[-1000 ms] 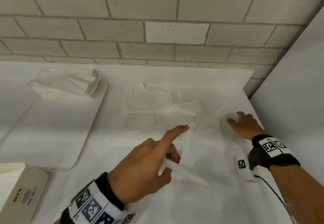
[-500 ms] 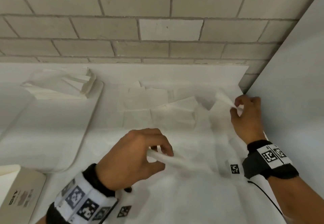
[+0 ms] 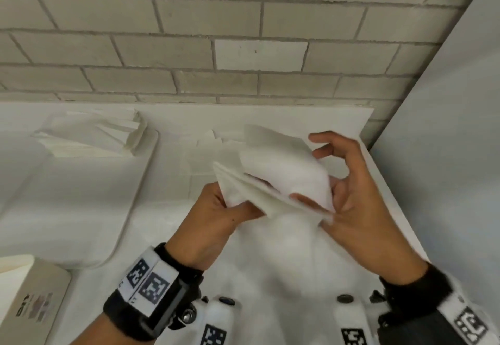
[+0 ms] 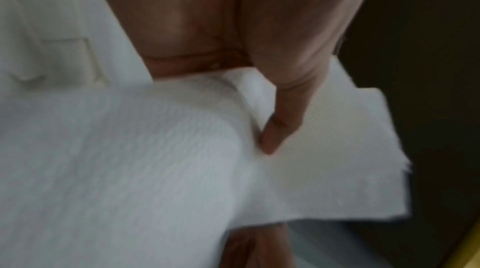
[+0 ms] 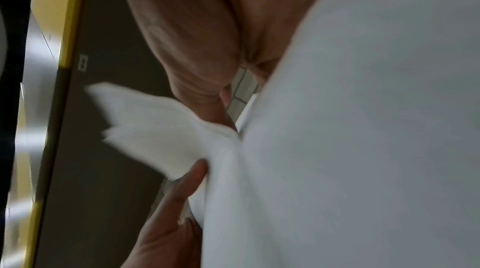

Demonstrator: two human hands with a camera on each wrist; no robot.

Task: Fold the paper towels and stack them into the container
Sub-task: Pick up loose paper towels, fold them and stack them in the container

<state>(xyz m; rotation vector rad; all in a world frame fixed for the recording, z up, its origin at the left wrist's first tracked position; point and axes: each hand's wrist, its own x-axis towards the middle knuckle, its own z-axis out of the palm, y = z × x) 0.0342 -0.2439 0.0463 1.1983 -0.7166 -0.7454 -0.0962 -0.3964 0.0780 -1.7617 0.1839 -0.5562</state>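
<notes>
A white paper towel is held up above the table, partly folded, its layers fanned apart. My left hand pinches its left corner, thumb on top of the sheet. My right hand holds its right side, thumb and a finger pinching the lower corner while the other fingers curl above the top edge. The container, a shallow white tray, lies at the left, with a stack of folded towels at its far end.
More flat paper towels lie on the white table behind my hands. A brick wall runs along the back and a white panel stands at the right. A pale box sits at the near left corner.
Both hands have lifted the towel off the table. My right hand has carried its far edge up and toward the left hand, so the sheet now folds over in the air.
</notes>
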